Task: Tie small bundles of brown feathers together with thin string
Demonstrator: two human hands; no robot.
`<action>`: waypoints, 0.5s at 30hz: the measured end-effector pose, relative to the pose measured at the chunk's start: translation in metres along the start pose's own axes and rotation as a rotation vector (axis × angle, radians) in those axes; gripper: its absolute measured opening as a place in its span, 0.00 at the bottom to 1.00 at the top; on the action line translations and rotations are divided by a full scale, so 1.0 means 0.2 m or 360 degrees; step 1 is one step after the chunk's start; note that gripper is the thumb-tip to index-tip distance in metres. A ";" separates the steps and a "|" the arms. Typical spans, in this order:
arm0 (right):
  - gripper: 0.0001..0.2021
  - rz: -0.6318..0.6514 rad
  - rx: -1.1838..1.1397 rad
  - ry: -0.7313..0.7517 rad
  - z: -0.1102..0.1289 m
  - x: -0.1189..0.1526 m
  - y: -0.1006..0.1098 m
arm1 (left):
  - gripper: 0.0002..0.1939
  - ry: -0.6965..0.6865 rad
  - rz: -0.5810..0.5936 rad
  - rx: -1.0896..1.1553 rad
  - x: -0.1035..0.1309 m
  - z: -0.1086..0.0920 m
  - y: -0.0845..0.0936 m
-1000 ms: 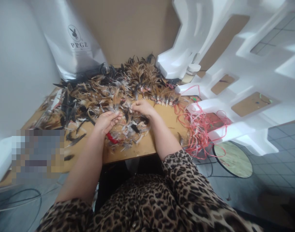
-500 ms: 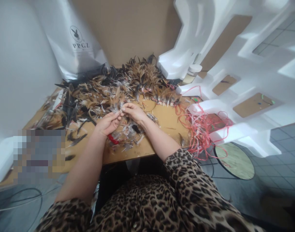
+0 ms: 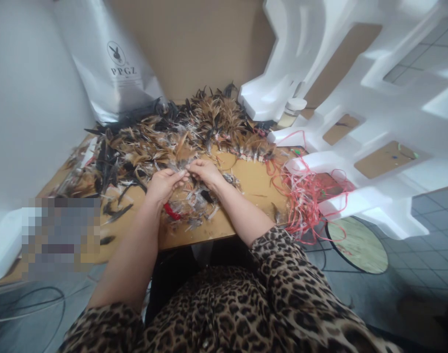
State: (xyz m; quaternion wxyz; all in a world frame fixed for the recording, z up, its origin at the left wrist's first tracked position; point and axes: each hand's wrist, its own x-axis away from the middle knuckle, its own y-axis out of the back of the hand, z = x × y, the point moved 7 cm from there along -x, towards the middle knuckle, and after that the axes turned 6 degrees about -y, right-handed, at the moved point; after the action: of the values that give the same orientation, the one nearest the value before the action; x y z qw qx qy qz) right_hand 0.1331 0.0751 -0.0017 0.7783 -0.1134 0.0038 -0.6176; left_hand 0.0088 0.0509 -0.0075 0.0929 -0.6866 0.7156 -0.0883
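Note:
My left hand (image 3: pixel 165 184) and my right hand (image 3: pixel 205 172) meet over the near side of the feather pile, fingertips pinched close together. Between them is a small tuft of brown and grey feathers (image 3: pixel 182 152), its tips pointing away from me. Both hands seem to grip its base, which the fingers partly hide. Beyond them spreads a heap of brown and black feathers (image 3: pixel 143 142) on the yellow-brown table (image 3: pixel 253 184). Loose fluffy feather scraps (image 3: pixel 198 203) and a red piece (image 3: pixel 171 212) lie just below my hands.
Tangled red strings (image 3: pixel 305 201) hang at the table's right edge beside white foam blocks (image 3: pixel 341 171). A lidded jar (image 3: pixel 293 112) stands at the back right, a silver bag (image 3: pixel 124 83) at the back left. A round stool (image 3: pixel 356 245) is on the right.
My left hand has shifted slightly right and its fingers have closed nearer my right hand. The feather tuft between them now leans a little more to the right.

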 end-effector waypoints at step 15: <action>0.16 -0.0027 0.0021 0.0218 0.03 0.01 -0.02 | 0.07 0.0233 0.0052 0.0210 -0.01 0.06 0.01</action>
State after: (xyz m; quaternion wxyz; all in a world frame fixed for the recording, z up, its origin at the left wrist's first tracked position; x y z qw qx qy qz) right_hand 0.1309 0.0734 0.0047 0.7716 -0.0658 0.0519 -0.6305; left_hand 0.0111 0.0521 -0.0201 0.0868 -0.6590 0.7242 -0.1837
